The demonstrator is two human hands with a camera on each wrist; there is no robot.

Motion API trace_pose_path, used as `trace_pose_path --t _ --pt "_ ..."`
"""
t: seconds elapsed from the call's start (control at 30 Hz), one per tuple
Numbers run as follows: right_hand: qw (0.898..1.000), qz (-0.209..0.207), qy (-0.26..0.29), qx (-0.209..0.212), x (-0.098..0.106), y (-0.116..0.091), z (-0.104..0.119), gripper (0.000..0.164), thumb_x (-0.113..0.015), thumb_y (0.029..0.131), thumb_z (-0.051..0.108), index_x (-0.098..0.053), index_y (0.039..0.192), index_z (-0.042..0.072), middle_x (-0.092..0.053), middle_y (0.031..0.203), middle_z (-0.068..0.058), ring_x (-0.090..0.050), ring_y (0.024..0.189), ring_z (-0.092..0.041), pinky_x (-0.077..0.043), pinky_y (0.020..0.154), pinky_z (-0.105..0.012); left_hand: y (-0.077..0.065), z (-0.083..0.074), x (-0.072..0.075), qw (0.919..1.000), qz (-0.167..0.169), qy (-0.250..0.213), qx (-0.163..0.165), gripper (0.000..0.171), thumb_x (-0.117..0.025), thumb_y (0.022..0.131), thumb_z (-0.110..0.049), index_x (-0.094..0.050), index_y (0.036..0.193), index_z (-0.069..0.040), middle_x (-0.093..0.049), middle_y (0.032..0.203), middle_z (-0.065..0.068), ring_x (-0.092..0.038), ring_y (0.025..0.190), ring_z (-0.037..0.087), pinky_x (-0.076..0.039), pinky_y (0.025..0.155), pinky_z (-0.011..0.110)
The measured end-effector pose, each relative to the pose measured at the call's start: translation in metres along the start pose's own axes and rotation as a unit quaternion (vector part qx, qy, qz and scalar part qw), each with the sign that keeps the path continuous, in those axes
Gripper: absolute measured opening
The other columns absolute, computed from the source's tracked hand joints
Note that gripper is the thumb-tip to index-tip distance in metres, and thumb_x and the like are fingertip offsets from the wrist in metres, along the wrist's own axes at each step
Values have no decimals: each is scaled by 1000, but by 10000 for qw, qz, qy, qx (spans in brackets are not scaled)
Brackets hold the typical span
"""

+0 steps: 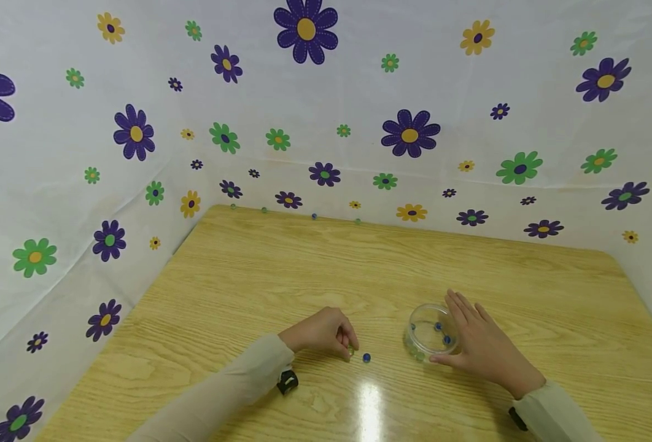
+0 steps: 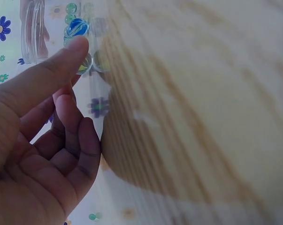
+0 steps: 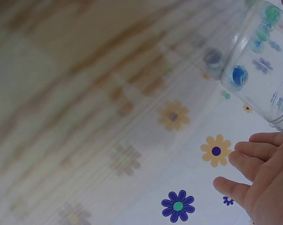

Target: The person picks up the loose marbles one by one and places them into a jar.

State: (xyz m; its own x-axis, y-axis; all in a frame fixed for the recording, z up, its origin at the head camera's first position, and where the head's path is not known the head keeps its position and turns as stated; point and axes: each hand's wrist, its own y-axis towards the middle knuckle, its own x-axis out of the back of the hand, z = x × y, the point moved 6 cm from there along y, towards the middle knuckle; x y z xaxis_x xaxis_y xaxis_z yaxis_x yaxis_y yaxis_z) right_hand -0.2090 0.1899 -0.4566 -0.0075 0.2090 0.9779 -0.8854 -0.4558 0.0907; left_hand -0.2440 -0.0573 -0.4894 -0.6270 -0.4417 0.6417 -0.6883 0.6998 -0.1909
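My left hand [image 1: 323, 331] is low over the table, its thumb and forefinger pinching a clear marble with a yellowish tint [image 2: 86, 63]. Just right of those fingertips a blue marble [image 1: 366, 358] lies on the wood. Farther right stands a clear round jar [image 1: 410, 336], its mouth uncovered, with several blue and green marbles [image 1: 447, 339] inside. My right hand [image 1: 489, 353] rests against the jar's right side. Its fingers stretch fairly straight along the far side and the thumb touches the near rim. The exact contact is partly hidden.
Along the far edge of the wooden table [image 1: 248, 264] sit several small marbles, one of them blue [image 1: 314, 216]. A white sheet with printed flowers [image 1: 348, 92] rises behind the table and on its left. Light glares off the near middle of the tabletop.
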Motion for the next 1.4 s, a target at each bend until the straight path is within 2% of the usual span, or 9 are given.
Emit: trace_pose_path --t 0.63,0.87,1.1,1.4 --pt "10000 13 34 -18 1 0 2 112 -65 72 67 -26 143 -10 -26 150 -27 -28 137 -43 -26 107 -62 -2 2 0 10000 -4 -76 58 14 -80 70 0 -75 80 -9 -63 66 -4 -50 56 1 -45 54 15" --pt "10000 20 8 -37 1 0 2 112 -65 72 67 -26 143 -10 -26 150 -27 -28 137 -42 -26 107 -62 -1 4 1 10000 -21 -35 67 12 -80 71 -4 -75 79 -12 -64 67 -6 -51 57 1 -45 54 15" --pt "10000 -5 -20 -4 1 0 2 112 -65 72 67 -25 143 -10 -26 150 -27 -28 137 -42 -26 107 -62 -3 -7 15 9997 -241 104 14 11 -79 73 -9 -75 83 -12 -65 70 -6 -53 59 2 -47 55 16" --pt "10000 35 7 -38 1 0 2 112 -65 72 67 -25 143 -10 -26 150 -27 -28 137 -42 -26 107 -62 -5 -25 36 9982 -512 -125 -303 12 -77 76 -12 -76 88 -11 -65 74 -4 -53 63 4 -47 59 18"
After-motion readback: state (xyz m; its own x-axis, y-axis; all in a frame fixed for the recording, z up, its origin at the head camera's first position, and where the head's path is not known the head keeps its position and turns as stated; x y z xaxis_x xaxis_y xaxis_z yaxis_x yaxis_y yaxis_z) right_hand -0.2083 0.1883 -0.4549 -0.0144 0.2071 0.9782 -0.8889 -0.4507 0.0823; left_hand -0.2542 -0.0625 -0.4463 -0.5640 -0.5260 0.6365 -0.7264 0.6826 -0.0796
